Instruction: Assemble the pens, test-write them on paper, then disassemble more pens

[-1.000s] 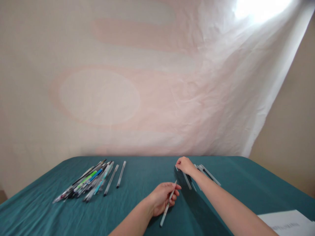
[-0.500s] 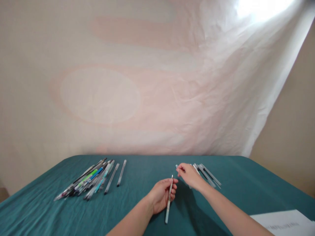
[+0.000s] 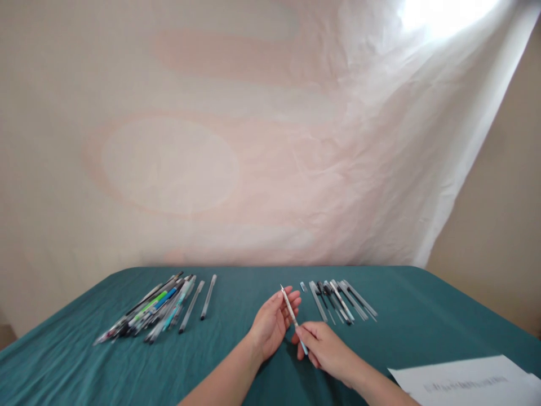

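Observation:
Between my two hands a slim white pen [image 3: 289, 308] with a pale blue end slants, its uncovered point up and to the left. My left hand [image 3: 273, 324] is turned palm up, thumb against the pen near its point and fingers behind it. My right hand [image 3: 323, 347] pinches the barrel near the pale blue end. A small clear pen cap [image 3: 303, 286] lies on the cloth just beyond my hands. To its right is a row of pens and pen parts [image 3: 336, 299], some clear, some dark.
On the left a loose heap of pens [image 3: 156, 307] covers part of the green cloth [image 3: 236, 299], with a clear pen [image 3: 208, 297] set apart beside it. White paper [image 3: 460, 380] with blurred print lies at the front right. A pale fabric sheet [image 3: 270, 141] hangs behind the table.
My right hand has come back toward me and now grips the pen's lower end. The small cap lies on the cloth where that hand was. The pen has tilted leftward at its point.

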